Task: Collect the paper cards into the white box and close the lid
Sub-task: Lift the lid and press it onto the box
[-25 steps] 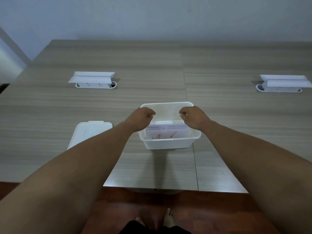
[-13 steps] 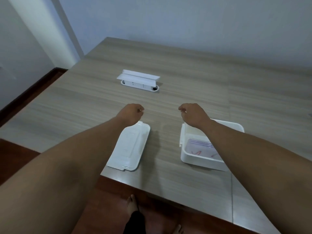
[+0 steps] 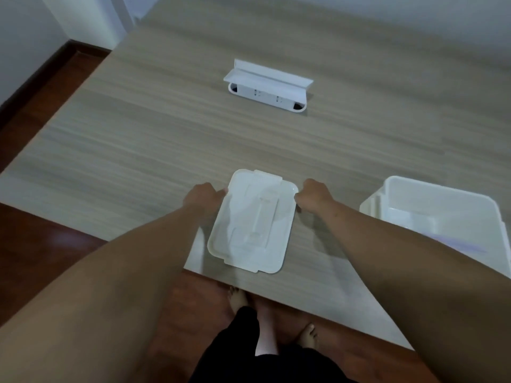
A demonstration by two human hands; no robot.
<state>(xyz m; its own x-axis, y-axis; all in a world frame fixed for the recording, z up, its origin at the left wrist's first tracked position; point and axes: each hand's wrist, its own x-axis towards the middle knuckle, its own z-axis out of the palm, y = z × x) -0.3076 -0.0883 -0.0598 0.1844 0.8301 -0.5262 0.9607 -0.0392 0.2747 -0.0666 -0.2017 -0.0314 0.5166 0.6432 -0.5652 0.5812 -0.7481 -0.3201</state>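
Both hands, left (image 3: 203, 199) and right (image 3: 312, 195), pinch the lid's (image 3: 253, 222) sides.

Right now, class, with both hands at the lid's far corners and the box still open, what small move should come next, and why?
Probably pinch and lift the lid. The left hand and right hand sit at its two far corners, and it lies flat on the table. The white box stands open to the right with paper cards inside, so only closing seems left.
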